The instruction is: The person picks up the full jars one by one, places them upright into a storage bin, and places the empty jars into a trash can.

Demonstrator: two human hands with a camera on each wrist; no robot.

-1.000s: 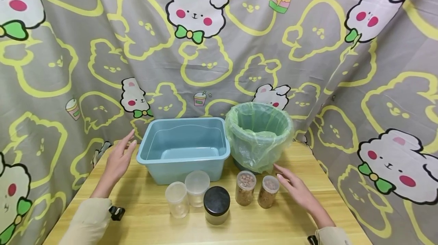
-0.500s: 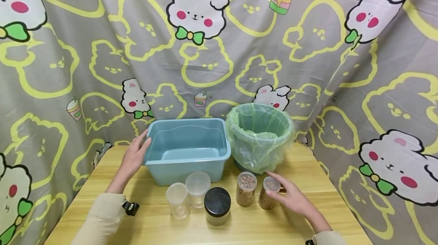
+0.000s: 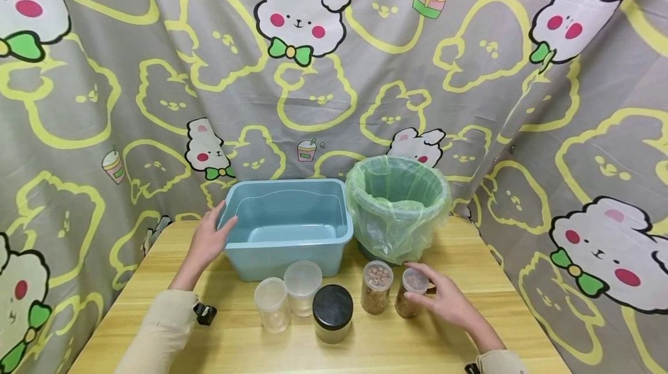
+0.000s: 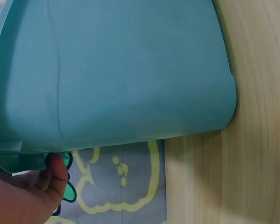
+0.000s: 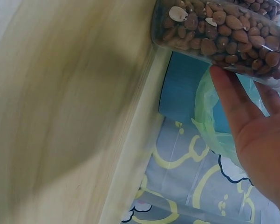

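My left hand [image 3: 209,239] grips the left rim of the blue plastic tub [image 3: 287,245]; in the left wrist view the fingers [image 4: 58,179] curl beneath the rim by the tub's side wall [image 4: 126,70]. The rightmost jar of brown nuts [image 3: 405,307] stands upright on the table, with my right hand [image 3: 447,300] holding it between thumb and fingers. From the right wrist, fingers [image 5: 235,95] touch the clear wall of this nut jar [image 5: 223,37]; the thumb is mostly cut off. Just left of it stands another nut jar [image 3: 376,296].
Two clear lidded jars [image 3: 273,313] [image 3: 302,287] and a black-lidded jar [image 3: 333,316] stand before the tub on the wooden table [image 3: 365,351]. A bin lined with a green bag [image 3: 394,232] is behind the nut jars. A patterned curtain [image 3: 323,90] closes off the back and sides.
My left hand has moved right onto the tub's rim, and the tub's left end has shifted slightly. My right hand has moved left and taken hold of the rightmost nut jar.
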